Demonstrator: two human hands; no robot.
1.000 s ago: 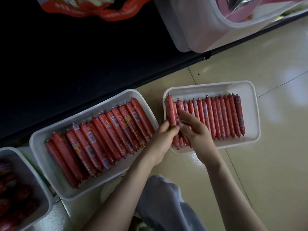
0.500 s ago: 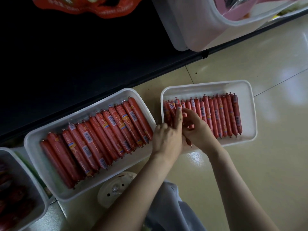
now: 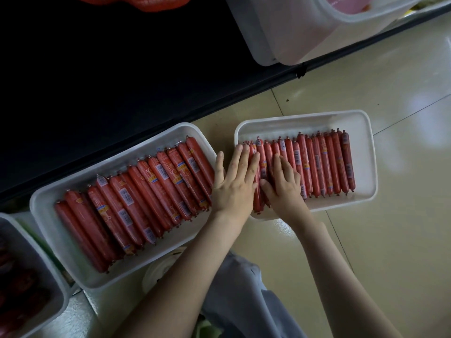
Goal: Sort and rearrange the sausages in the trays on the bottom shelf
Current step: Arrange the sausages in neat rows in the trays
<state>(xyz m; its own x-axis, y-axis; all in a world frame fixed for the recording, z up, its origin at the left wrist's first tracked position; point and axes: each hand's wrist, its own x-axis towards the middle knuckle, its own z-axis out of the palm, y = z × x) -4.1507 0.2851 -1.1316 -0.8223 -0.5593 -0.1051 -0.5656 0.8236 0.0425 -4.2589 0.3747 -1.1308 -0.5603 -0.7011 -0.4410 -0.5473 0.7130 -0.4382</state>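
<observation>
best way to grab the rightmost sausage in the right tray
Pinch the rightmost sausage round its middle, coming from above on its right flank: bare floor of the right tray lies open there, while its left flank is packed against the neighbour.

body | left hand (image 3: 234, 189): bare, forearm unsleeved to the frame edge at 7 o'clock | right hand (image 3: 283, 191): bare, forearm unsleeved to 5 o'clock | garment (image 3: 244, 296): pale grey-blue cloth, softly creased, at 6 o'clock between the forearms
</observation>
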